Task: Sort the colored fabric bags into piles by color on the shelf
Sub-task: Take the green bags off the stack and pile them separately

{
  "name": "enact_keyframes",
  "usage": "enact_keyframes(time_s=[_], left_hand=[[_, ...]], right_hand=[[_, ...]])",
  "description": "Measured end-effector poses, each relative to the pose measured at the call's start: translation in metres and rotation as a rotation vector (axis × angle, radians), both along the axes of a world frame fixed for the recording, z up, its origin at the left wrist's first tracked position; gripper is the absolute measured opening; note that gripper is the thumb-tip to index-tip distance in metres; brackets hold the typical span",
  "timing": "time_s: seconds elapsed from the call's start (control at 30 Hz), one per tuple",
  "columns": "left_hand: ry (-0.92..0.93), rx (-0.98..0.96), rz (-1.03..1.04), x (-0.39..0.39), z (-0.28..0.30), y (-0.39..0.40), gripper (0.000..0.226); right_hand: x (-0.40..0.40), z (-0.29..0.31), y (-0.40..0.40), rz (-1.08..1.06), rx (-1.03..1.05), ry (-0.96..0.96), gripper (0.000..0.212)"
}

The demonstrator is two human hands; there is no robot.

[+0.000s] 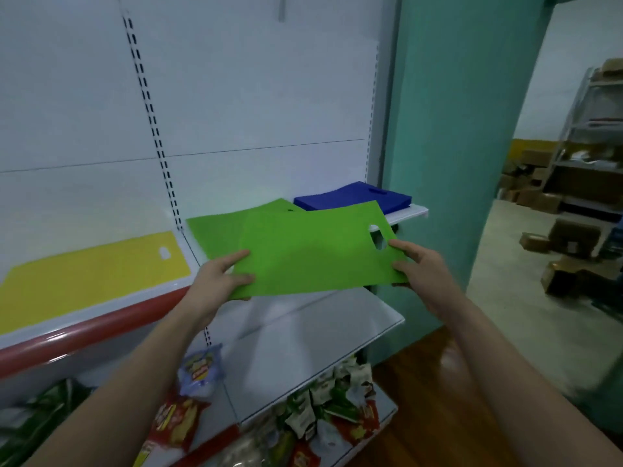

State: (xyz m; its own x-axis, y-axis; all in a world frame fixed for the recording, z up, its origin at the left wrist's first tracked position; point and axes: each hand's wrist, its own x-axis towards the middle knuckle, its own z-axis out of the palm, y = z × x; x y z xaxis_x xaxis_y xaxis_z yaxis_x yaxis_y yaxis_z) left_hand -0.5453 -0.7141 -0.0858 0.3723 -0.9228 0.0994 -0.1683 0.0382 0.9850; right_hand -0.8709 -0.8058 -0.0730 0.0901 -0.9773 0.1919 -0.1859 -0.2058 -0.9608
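A flat green fabric bag with a cut-out handle is held level just above the shelf. My left hand pinches its near left corner, thumb on top. My right hand pinches its right edge beside the handle hole. Beneath it lies another green bag on the shelf. A stack of blue bags sits at the shelf's far right. A yellow bag lies flat on the neighbouring shelf to the left.
A slotted upright divides the two shelf bays. A red rail edges the left shelf. Snack packets fill the lower shelves. A teal pillar stands right, with cardboard boxes beyond.
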Motion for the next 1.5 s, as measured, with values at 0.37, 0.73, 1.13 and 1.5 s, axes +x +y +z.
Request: enact_keyframes(time_s=[0.37, 0.73, 1.13, 1.5], left_hand=[[-0.126, 0.112, 0.370, 0.058, 0.024, -0.043, 0.059], [-0.670, 0.464, 0.420, 0.108, 0.023, -0.118, 0.041], [-0.838, 0.610, 0.426, 0.116, 0.030, -0.123, 0.032], [-0.915, 0.624, 0.656, 0.058, 0.057, -0.056, 0.039]], right_hand=[[0.111, 0.035, -0.129, 0.231, -0.083, 0.197, 0.041], [0.175, 0.040, -0.235, 0.391, -0.198, 0.720, 0.045], [0.196, 0.046, -0.266, 0.528, -0.435, 1.034, 0.029], [0.233, 0.085, -0.183, 0.812, -0.537, 0.708, 0.016]])
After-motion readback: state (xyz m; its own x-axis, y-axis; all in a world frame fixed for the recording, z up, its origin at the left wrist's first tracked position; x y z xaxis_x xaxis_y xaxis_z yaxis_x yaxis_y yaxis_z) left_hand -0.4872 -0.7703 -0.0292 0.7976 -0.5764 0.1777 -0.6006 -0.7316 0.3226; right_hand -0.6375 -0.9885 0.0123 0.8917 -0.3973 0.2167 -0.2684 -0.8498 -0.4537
